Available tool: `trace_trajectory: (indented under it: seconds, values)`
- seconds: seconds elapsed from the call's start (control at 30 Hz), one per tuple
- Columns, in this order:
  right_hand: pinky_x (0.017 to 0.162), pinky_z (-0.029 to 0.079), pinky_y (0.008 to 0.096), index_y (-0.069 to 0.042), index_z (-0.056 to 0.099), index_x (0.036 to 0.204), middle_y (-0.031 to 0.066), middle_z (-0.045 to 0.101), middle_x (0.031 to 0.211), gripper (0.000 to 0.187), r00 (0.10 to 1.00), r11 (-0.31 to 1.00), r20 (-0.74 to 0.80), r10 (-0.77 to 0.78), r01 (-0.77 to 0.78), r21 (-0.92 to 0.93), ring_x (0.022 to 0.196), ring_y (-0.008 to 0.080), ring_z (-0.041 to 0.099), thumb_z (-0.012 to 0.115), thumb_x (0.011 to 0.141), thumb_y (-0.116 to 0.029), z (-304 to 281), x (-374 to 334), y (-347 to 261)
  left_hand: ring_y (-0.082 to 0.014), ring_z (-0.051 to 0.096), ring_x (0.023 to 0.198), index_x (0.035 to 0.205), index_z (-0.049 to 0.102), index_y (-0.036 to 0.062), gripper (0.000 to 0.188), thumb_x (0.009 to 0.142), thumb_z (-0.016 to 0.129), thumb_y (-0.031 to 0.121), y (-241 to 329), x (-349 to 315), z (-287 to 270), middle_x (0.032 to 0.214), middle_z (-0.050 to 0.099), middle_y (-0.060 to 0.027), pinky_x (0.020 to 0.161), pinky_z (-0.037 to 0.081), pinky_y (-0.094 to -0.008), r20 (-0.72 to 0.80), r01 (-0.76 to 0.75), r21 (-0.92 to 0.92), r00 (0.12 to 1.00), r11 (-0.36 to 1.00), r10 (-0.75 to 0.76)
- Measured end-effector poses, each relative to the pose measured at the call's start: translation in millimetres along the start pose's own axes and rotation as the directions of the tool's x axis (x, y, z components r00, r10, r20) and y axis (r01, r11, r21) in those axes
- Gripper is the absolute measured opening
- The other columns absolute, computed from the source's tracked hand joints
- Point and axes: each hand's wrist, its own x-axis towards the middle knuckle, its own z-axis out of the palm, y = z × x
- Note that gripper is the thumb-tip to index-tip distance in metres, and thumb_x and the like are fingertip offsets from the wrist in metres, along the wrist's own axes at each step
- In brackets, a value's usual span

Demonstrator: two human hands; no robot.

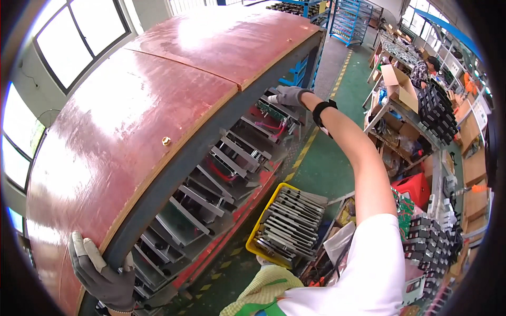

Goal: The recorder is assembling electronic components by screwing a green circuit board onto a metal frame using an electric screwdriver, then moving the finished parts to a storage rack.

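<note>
I had my left hand [105, 279] gripping the tabletop [105, 174] edge, lower left; my right hand [290, 97], grip unclear, was by metal-framed parts [200, 200], mid-frame. Reaching in seemed the step; next called for sure fingers.

Left hand [104, 280] — on red tabletop [139, 97].

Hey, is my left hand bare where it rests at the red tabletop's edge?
No, your left hand wears a grey glove with pale finger ends.

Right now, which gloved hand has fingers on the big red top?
The left hand: its fingers lie on the red top; the right hand is by the far metal strips.
</note>
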Motion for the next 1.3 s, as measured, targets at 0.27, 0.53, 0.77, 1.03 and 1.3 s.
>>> trace_trajectory:
  seconds: [0.27, 0.53, 0.77, 1.03, 1.3]
  values:
    - [0.096, 0.041, 0.0404, -0.005, 0.03, 0.136, 0.0223, 0.046, 0.129, 0.09, 0.966, 0.955, -0.239, -0.102, 0.029, -0.294, 0.114, 0.0361, 0.05, 0.067, 0.069, -0.053, 51, -31, -17, -0.0415, 0.053, 0.108, 0.127, 0.038, -0.004, 0.057, 0.093, 0.044, 0.041, 2, 2, 1, 0.122, 0.049, -0.0256, 0.088, 0.045, -0.0471, -0.037, 0.009, 0.03, 0.999, 1.0, -0.008]
    - [0.096, 0.04, 0.0394, -0.003, 0.037, 0.13, 0.0216, 0.048, 0.125, 0.081, 0.958, 0.957, -0.251, -0.138, 0.064, -0.285, 0.115, 0.0339, 0.05, 0.063, 0.074, -0.055, 32, -48, -20, -0.0419, 0.052, 0.107, 0.128, 0.039, -0.0033, 0.056, 0.092, 0.047, 0.039, 2, 3, -3, 0.121, 0.049, -0.0257, 0.09, 0.045, -0.0483, -0.048, -0.005, 0.005, 0.999, 1.0, 0.005]
    - [0.089, 0.044, 0.0426, -0.006, 0.038, 0.128, 0.0177, 0.056, 0.117, 0.077, 0.837, 0.984, -0.533, -0.12, 0.03, -0.174, 0.106, 0.035, 0.056, 0.061, 0.076, -0.057, 21, -85, -6, -0.0423, 0.052, 0.105, 0.128, 0.04, -0.0026, 0.055, 0.09, 0.05, 0.036, 1, -4, 4, 0.12, 0.05, -0.0251, 0.089, 0.045, -0.0486, -0.034, 0.018, 0.016, 0.999, 1.0, -0.017]
    - [0.079, 0.048, 0.0374, -0.012, 0.046, 0.121, 0.0111, 0.064, 0.1, 0.049, 0.725, 0.944, -0.686, -0.069, 0.27, 0.191, 0.093, 0.0268, 0.062, 0.064, 0.082, -0.037, 70, -218, 24, -0.0373, 0.053, 0.108, 0.13, 0.044, 0.0029, 0.057, 0.085, 0.06, 0.035, 5, 1, -6, 0.12, 0.052, -0.0195, 0.086, 0.047, -0.0435, -0.139, -0.026, -0.067, 0.99, 0.997, 0.016]
    - [0.079, 0.048, 0.0304, -0.006, 0.05, 0.118, 0.011, 0.064, 0.098, 0.043, 0.932, 0.876, -0.36, -0.038, 0.205, 0.437, 0.09, 0.0188, 0.063, 0.064, 0.083, -0.028, 151, -416, 22, -0.0399, 0.041, 0.122, 0.129, 0.04, 0.0004, 0.062, 0.083, 0.063, 0.035, 38, -73, -63, 0.133, 0.04, -0.0238, 0.096, 0.039, -0.0484, -0.285, -0.248, -0.534, 0.953, 0.808, 0.104]
